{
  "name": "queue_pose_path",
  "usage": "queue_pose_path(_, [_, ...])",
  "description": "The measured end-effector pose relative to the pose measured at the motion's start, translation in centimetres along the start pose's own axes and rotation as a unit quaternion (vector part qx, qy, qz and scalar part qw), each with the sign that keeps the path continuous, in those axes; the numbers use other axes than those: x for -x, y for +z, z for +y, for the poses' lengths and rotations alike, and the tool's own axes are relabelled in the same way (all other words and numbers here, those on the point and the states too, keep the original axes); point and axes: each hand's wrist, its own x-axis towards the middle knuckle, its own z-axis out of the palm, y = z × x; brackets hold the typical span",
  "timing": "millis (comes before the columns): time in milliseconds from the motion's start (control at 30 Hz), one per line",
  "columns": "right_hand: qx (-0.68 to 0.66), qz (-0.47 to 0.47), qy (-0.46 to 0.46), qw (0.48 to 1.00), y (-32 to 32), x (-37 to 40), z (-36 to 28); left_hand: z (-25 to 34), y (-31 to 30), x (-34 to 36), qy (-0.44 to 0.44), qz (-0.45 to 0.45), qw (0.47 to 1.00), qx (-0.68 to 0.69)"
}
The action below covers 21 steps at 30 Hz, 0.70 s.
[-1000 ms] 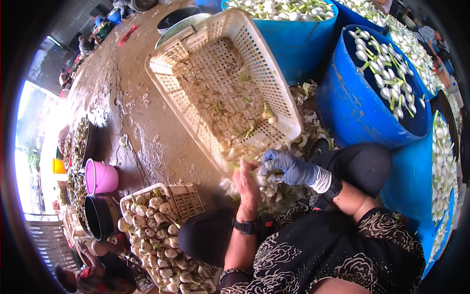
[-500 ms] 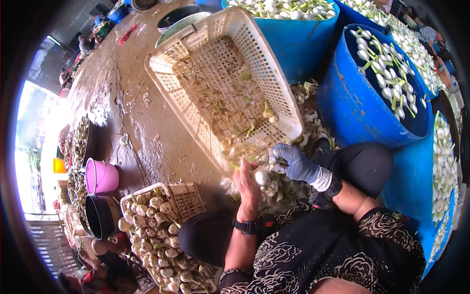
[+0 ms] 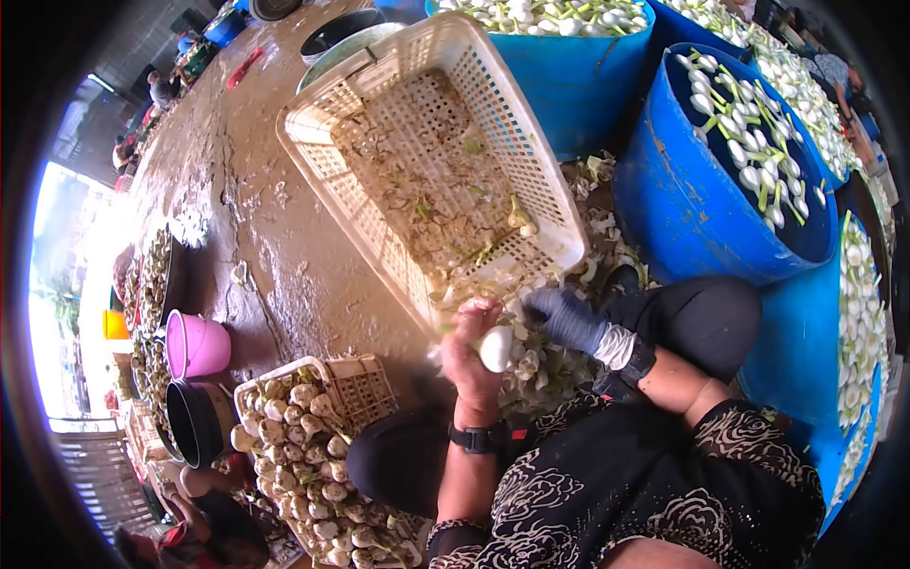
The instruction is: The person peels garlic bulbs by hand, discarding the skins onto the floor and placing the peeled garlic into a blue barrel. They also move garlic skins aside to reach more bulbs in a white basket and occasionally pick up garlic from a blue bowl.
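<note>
A smooth white garlic bulb sits in my bare left hand, whose fingers are curled round it above the peelings. My right hand, in a blue-grey glove, is just right of the bulb and apart from it. Its fingers are curled closed, and what they hold, if anything, is hidden. Loose white peelings lie beneath both hands. Beyond them stands a large cream plastic crate, tilted in view, with dry scraps and a small bulb inside.
At lower left, a crate is heaped with unpeeled bulbs. A pink bucket and a black bucket stand beside it. Blue barrels with peeled, stemmed bulbs line the right. Another person is at lower left.
My left hand has turned, so more of the white bulb shows. The green stem seen near its fingers is no longer visible. My right hand has shifted slightly and is blurred.
</note>
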Motion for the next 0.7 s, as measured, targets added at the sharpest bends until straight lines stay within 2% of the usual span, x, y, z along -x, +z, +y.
queue_pose_path(33, [0.066,-0.04,-0.025,0.997,0.5,0.4,1.1,0.2,0.0,-0.1,-0.036,0.002,0.988,0.152])
queue_pose_path(67, [0.048,-0.099,-0.014,0.994,1.1,1.1,2.0,0.3,-0.2,-0.3,-0.044,0.018,0.986,0.157])
queue_pose_path(100, [0.047,-0.1,-0.015,0.994,2.0,1.8,2.8,0.4,-0.3,-0.4,-0.052,0.035,0.985,0.163])
queue_pose_path(167, [0.074,-0.117,-0.113,0.984,3.6,2.7,4.0,0.6,-0.6,-0.6,-0.078,0.055,0.973,0.211])
queue_pose_path(200, [0.155,-0.127,-0.074,0.977,3.1,2.6,3.4,0.6,-0.7,-0.7,-0.108,0.073,0.957,0.26])
queue_pose_path(233, [0.156,-0.126,-0.074,0.977,1.9,2.2,2.1,1.0,-0.5,-0.6,-0.107,0.071,0.957,0.26])
queue_pose_path(267, [0.182,-0.114,-0.031,0.976,0.2,1.4,0.6,1.6,-0.2,-0.3,-0.134,0.051,0.984,0.109])
queue_pose_path(300, [0.208,-0.101,0.014,0.973,-0.9,0.7,-0.2,2.0,-0.1,0.0,-0.157,0.029,0.986,-0.043])
queue_pose_path(333, [0.193,-0.114,0.055,0.973,-1.5,0.2,-0.3,1.7,-0.3,0.0,-0.173,-0.058,0.982,-0.044])
queue_pose_path(367, [0.197,-0.111,0.056,0.973,-2.0,-0.3,-0.9,0.6,-1.2,0.0,-0.163,-0.099,0.962,-0.193])
queue_pose_path(433, [0.21,-0.014,-0.183,0.96,-2.7,-1.3,-2.6,-0.8,-1.0,0.7,-0.332,-0.071,0.912,-0.23])
queue_pose_path(467, [0.22,-0.045,-0.245,0.943,-2.4,-1.7,-2.5,-0.9,-1.3,1.1,-0.298,-0.141,0.905,-0.268])
queue_pose_path(500, [0.228,-0.04,-0.243,0.942,-2.3,-1.9,-2.4,-0.9,-1.3,1.4,-0.259,-0.213,0.892,-0.304])
queue_pose_path(533, [0.241,-0.113,-0.27,0.925,-2.4,-2.0,-2.4,0.1,0.1,1.8,-0.285,-0.155,0.911,-0.254])
queue_pose_path(567, [0.255,-0.186,-0.293,0.902,-2.6,-2.2,-2.2,0.4,0.4,1.2,-0.402,-0.115,0.898,-0.134])
queue_pose_path(600, [0.297,-0.231,-0.255,0.891,-2.6,-2.4,-1.7,0.3,0.0,1.2,-0.398,-0.114,0.906,-0.091])
queue_pose_path(633, [0.308,-0.226,-0.255,0.888,-3.0,-2.9,-1.6,0.2,-0.4,1.2,-0.393,-0.11,0.912,-0.048])
queue_pose_path(667, [0.332,-0.296,-0.219,0.869,-3.2,-3.3,-1.5,0.0,-0.8,1.0,-0.389,-0.118,0.913,-0.047])
queue_pose_path(700, [0.351,-0.363,-0.18,0.844,-3.3,-3.7,-1.3,-0.1,-1.2,0.7,-0.4,-0.077,0.913,0.012])
